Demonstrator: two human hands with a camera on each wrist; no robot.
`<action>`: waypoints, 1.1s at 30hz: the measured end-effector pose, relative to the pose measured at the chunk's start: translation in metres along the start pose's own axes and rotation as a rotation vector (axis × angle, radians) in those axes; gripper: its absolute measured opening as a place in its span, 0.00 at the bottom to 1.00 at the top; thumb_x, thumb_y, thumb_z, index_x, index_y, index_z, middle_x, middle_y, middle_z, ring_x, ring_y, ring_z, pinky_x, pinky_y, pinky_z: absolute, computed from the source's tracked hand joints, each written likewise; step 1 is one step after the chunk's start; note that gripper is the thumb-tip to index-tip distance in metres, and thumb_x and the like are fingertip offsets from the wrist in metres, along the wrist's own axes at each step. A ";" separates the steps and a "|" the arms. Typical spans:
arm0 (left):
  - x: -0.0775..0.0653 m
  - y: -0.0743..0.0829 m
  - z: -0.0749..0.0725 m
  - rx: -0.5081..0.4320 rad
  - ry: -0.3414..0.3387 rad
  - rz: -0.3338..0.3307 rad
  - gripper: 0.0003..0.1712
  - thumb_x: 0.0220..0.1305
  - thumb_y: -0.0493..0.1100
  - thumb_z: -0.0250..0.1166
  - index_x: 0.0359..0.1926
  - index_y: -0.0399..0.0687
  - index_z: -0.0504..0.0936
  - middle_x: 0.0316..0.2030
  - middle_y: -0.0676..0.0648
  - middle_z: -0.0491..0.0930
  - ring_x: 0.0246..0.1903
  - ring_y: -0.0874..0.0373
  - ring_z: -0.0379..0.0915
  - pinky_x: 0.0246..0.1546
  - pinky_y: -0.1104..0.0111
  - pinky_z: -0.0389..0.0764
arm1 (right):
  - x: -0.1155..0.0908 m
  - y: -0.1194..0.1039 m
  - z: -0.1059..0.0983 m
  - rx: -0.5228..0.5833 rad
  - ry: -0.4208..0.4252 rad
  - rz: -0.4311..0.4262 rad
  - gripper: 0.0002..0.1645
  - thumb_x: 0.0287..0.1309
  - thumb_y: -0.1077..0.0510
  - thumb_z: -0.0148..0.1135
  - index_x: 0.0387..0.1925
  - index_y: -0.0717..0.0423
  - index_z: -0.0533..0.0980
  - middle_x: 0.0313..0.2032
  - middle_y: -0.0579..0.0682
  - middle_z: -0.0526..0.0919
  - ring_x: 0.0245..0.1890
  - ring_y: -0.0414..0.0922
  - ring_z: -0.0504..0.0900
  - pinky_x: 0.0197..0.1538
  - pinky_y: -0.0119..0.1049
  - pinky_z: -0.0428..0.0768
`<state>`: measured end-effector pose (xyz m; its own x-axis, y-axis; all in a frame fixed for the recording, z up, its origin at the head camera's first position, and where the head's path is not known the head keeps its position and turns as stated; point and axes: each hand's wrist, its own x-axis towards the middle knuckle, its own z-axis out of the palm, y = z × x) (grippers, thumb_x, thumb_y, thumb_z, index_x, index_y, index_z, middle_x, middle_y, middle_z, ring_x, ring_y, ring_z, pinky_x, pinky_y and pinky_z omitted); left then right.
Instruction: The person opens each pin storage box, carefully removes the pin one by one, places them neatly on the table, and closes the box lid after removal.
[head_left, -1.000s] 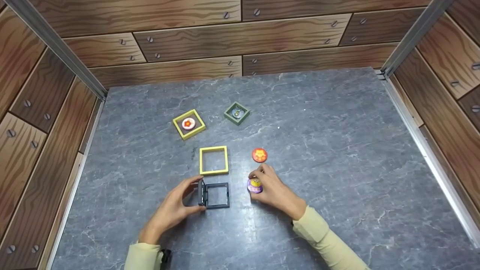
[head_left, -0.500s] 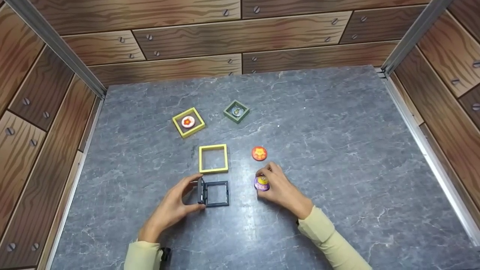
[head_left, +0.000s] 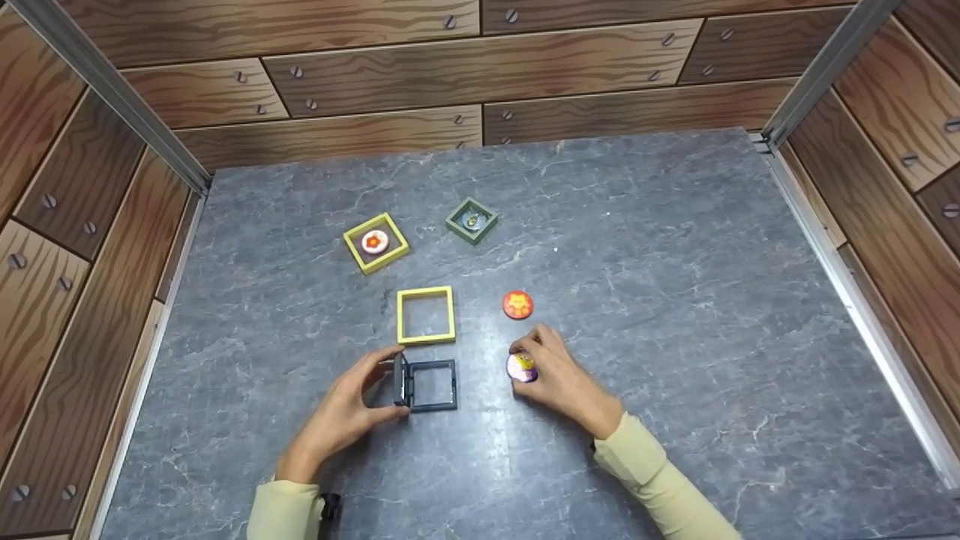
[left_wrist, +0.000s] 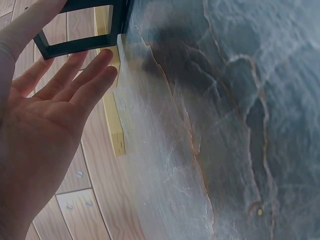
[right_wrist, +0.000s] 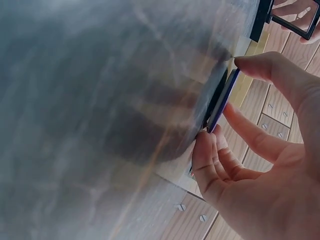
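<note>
My left hand (head_left: 337,409) grips the raised half of a dark hinged frame (head_left: 454,386), thumb at the near edge and fingers at the far edge. Its other half lies flat on the table, showing a see-through middle. In the left wrist view, the raised half of the frame (left_wrist: 80,49) stands upright between thumb and fingers. My right hand (head_left: 562,382) pinches a round purple badge (head_left: 520,367) with a yellow figure, by its edges. Seen edge-on in the right wrist view, the badge (right_wrist: 223,100) is tilted close over the table.
Just beyond the dark frame lies a yellow square frame (head_left: 452,315). A red-orange round badge (head_left: 517,305) lies past my right hand. Farther back stand a yellow frame (head_left: 356,255) with a flower badge (head_left: 375,241) and a small green frame (head_left: 459,232) around a round piece.
My right hand has shifted slightly right with the purple badge, then stayed nearly still while the badge's glare changed. My left hand keeps its hold on the dark frame.
</note>
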<state>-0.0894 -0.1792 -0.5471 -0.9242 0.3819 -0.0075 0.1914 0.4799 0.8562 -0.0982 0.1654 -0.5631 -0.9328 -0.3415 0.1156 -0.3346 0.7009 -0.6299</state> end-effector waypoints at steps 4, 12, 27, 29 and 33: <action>0.000 -0.001 0.001 -0.020 -0.001 0.012 0.51 0.49 0.33 0.83 0.75 0.47 0.72 0.70 0.40 0.77 0.68 0.42 0.76 0.76 0.50 0.72 | -0.001 0.000 -0.001 -0.006 0.002 0.003 0.22 0.49 0.65 0.75 0.48 0.63 0.82 0.45 0.53 0.74 0.49 0.48 0.72 0.54 0.44 0.80; -0.001 0.000 0.001 0.022 0.009 0.008 0.53 0.47 0.33 0.83 0.75 0.47 0.72 0.70 0.44 0.78 0.69 0.46 0.76 0.78 0.51 0.70 | -0.001 0.001 -0.001 0.002 -0.004 0.007 0.22 0.50 0.65 0.76 0.49 0.63 0.82 0.46 0.53 0.75 0.50 0.48 0.72 0.55 0.45 0.81; 0.000 0.001 0.001 -0.039 -0.016 -0.002 0.52 0.49 0.30 0.82 0.76 0.48 0.71 0.70 0.38 0.76 0.70 0.41 0.74 0.76 0.54 0.72 | 0.000 0.001 -0.004 0.045 -0.031 0.041 0.27 0.54 0.61 0.76 0.56 0.63 0.81 0.46 0.55 0.76 0.49 0.49 0.72 0.56 0.46 0.80; 0.000 0.002 0.001 -0.004 -0.010 0.002 0.52 0.49 0.31 0.82 0.75 0.49 0.71 0.70 0.39 0.77 0.70 0.41 0.74 0.75 0.52 0.74 | 0.001 0.001 -0.006 0.055 -0.044 0.064 0.26 0.58 0.58 0.76 0.57 0.62 0.80 0.48 0.55 0.77 0.50 0.49 0.73 0.56 0.47 0.80; 0.001 0.005 0.002 0.074 -0.011 0.002 0.51 0.51 0.35 0.83 0.76 0.53 0.72 0.68 0.43 0.78 0.69 0.42 0.75 0.73 0.50 0.76 | 0.002 -0.002 -0.009 0.042 -0.042 0.098 0.26 0.64 0.50 0.75 0.57 0.59 0.81 0.49 0.54 0.79 0.49 0.47 0.73 0.54 0.45 0.79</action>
<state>-0.0890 -0.1749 -0.5442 -0.9202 0.3913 -0.0117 0.2174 0.5358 0.8158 -0.1006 0.1691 -0.5547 -0.9542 -0.2986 0.0202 -0.2350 0.7057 -0.6684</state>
